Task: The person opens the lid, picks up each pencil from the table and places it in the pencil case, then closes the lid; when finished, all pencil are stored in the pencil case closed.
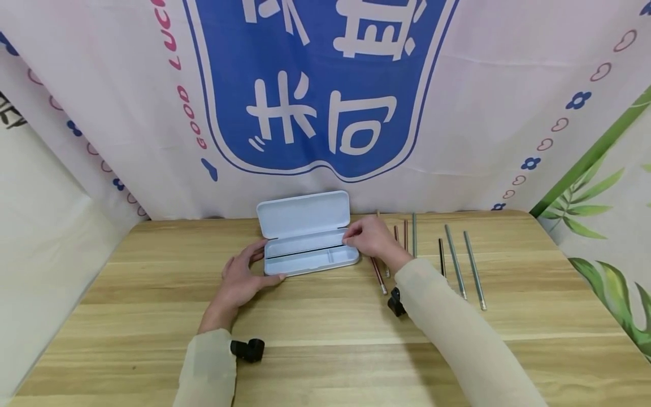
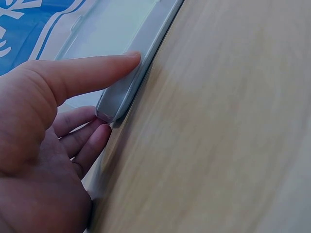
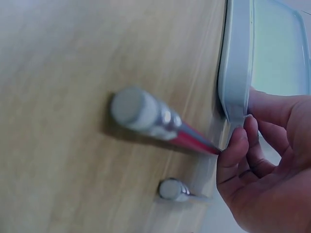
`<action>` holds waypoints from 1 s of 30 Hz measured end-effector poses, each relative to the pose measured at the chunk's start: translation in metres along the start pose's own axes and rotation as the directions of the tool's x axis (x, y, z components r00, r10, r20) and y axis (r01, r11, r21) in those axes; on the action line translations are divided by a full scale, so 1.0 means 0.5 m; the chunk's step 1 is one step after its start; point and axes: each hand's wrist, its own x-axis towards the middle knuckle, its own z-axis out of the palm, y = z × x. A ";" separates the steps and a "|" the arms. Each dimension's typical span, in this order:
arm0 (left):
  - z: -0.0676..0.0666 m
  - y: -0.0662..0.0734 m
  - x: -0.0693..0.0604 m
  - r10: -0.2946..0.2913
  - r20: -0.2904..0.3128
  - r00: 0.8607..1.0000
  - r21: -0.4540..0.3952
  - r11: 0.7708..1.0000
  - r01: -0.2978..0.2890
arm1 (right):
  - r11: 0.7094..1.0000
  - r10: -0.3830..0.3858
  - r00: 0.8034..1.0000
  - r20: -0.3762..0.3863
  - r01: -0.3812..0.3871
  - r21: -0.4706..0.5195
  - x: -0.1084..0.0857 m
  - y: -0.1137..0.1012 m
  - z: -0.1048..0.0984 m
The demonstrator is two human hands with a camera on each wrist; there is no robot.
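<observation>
One case (image 1: pixel 305 262), its long axis nine-to-three, lid (image 1: pixel 305 216) raised toward twelve, is gripped by the left hand (image 1: pixel 242 284) and right hand (image 1: pixel 373 236). Toward three, at least seven pencils (image 1: pixel 474 270) are seen.

Wood-grain tbl (image 1: pixel 315 356), wht cloth (image 1: pixel 468 124) w/ blue badge (image 1: pixel 320 59) & pink txt (image 1: pixel 182 93) behind, leaf-print sheet (image 1: pixel 602 220) at R

the pencil case (image 1: pixel 300 264) looks smooth with a soft sheen, the tabletop (image 1: pixel 315 345) smooth grained wood, the backdrop (image 1: pixel 320 62) lightly creased cloth, the pencil ferrule (image 3: pixel 166 124) shiny metal.
</observation>
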 end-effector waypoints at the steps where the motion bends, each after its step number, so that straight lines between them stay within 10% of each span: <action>1: 0.001 0.001 0.000 0.002 0.000 1.000 0.000 1.000 -0.002 | 1.000 -0.005 1.000 -0.001 0.005 0.000 -0.002 0.000 -0.002; 14: 0.005 0.004 0.001 0.006 0.003 1.000 -0.001 1.000 -0.006 | 0.990 -0.090 0.992 -0.085 0.099 0.101 -0.072 0.015 -0.066; 30: 0.002 0.006 -0.004 -0.006 0.005 1.000 -0.007 1.000 0.007 | 0.946 0.076 0.990 -0.119 -0.034 0.322 -0.238 0.127 -0.128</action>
